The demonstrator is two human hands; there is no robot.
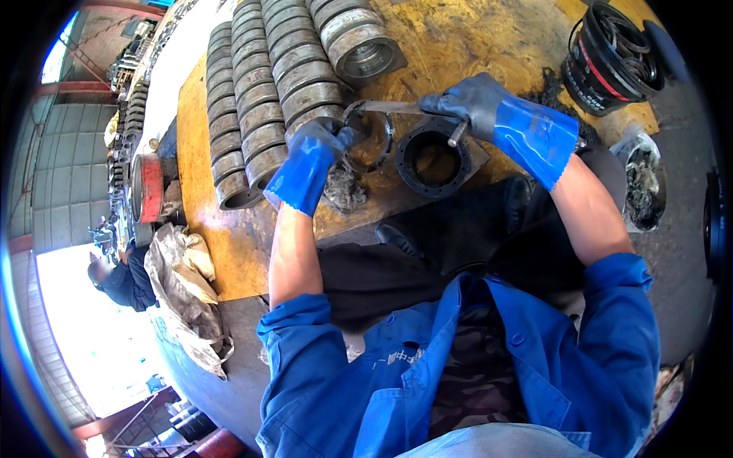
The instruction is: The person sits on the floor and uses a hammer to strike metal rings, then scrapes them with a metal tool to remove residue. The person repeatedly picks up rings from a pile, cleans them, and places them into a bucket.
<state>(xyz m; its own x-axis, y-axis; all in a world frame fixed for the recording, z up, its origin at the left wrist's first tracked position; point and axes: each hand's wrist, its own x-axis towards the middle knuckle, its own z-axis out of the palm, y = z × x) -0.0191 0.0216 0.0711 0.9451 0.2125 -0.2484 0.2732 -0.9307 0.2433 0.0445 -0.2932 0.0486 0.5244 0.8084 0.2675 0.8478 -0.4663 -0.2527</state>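
Your left hand [319, 146], in a blue glove, is closed on the near-left edge of a thin metal ring [369, 137] that stands tilted against the rows of grey ribbed sleeves [263, 91] on the yellow tabletop [229, 229]. Your right hand [477, 103], gloved the same way, is wrapped around the handle end of a flat metal bar [389, 108], and a short rod sticks out below its fingers. The bar's long axis runs nearly level from right to left, with its tip lying across the top of the ring; whether it touches the ring or sits just over it, you cannot tell from here. So the ring lies between your two hands, with the left hand on it and the right hand reaching it only through the bar.

Just right of the ring, under your right hand, sits a dark square flange [437, 162] with a round bore, resting flat on the tabletop. A wad of grey fibre [343, 191] lies near your left wrist.

At the far right corner stands a black round tub [611, 53] with a red band around it, open and holding coils of dark rings. Lower right, a pale pail [645, 183] holds dark scrap. At the left edge of the tabletop lies a crumpled pale sack [183, 282], with a red-faced round part [149, 187] beyond it
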